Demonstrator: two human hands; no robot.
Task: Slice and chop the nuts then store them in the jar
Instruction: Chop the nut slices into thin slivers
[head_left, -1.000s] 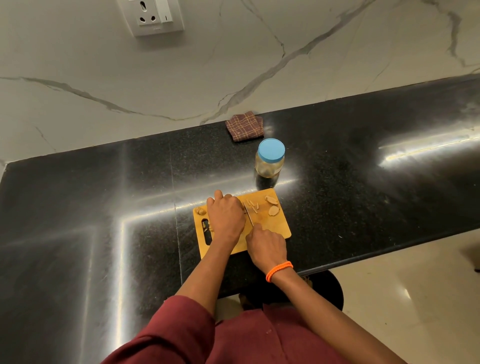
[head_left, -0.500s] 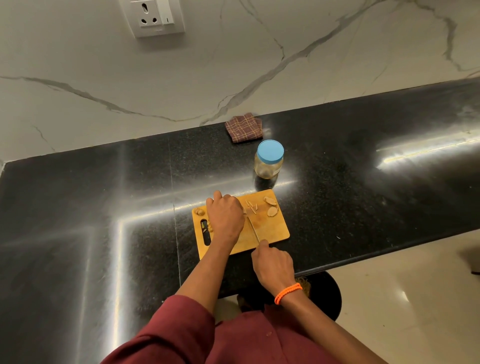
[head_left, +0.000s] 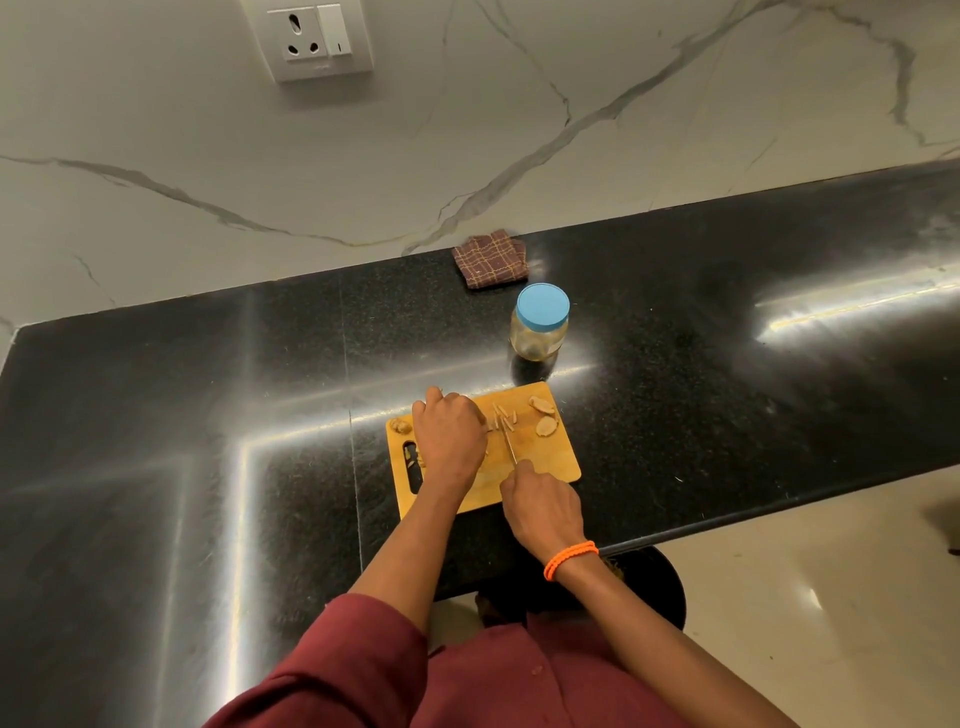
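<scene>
Both forearms reach forward from maroon sleeves (head_left: 363, 670) over the edge of the black counter (head_left: 208, 415) and meet above the wooden cutting board (head_left: 550, 462). The left hand (head_left: 451, 439) lies knuckles-up on the board's middle, fingers curled downward as if pinning a nut against the wood — whatever it holds is hidden under the palm, so the grip itself cannot be confirmed. Just beside it, the right hand (head_left: 543, 506) is closed around the handle of a knife (head_left: 510, 448), forefinger stretched along the top, an orange band (head_left: 570, 558) on the wrist; the thin blade runs away from this hand, close along the left hand's fingertips. Past the blade tip lie slivered nut pieces (head_left: 505, 415), and farther from the right hand two larger nuts (head_left: 543, 415); one more nut (head_left: 400, 426) sits outside the left hand. Beyond both hands stands the jar (head_left: 539, 330), blue lid on, with a folded checked cloth (head_left: 491, 258) behind it.
</scene>
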